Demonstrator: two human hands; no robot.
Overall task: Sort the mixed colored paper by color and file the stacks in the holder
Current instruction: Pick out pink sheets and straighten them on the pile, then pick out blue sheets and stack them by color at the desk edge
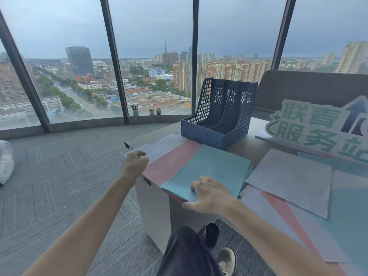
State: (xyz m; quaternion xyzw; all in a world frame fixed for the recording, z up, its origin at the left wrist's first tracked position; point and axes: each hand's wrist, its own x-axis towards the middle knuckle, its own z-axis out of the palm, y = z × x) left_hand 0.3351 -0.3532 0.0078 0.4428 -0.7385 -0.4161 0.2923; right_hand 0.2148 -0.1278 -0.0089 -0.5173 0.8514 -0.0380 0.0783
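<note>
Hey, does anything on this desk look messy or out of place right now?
Yes. The loose sheets at the right lie fanned and crooked, lavender, pink and teal overlapping unsorted. The teal stack overhangs the desk's near edge. The blue holder stands upright and looks empty.

White-and-green cut-out sign [316, 132] on grey counter [256, 126]; white plastic bag [6, 162] on grey carpet floor [59, 176]; two mesh cups [155, 111] on windowsill.

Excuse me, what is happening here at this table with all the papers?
A person is sorting colored paper at a table. The right hand rests on a teal stack, which overlaps a pink stack. The left hand hovers loosely curled, holding nothing. The blue file holder looks empty so far; mixed sheets wait at right.
</note>
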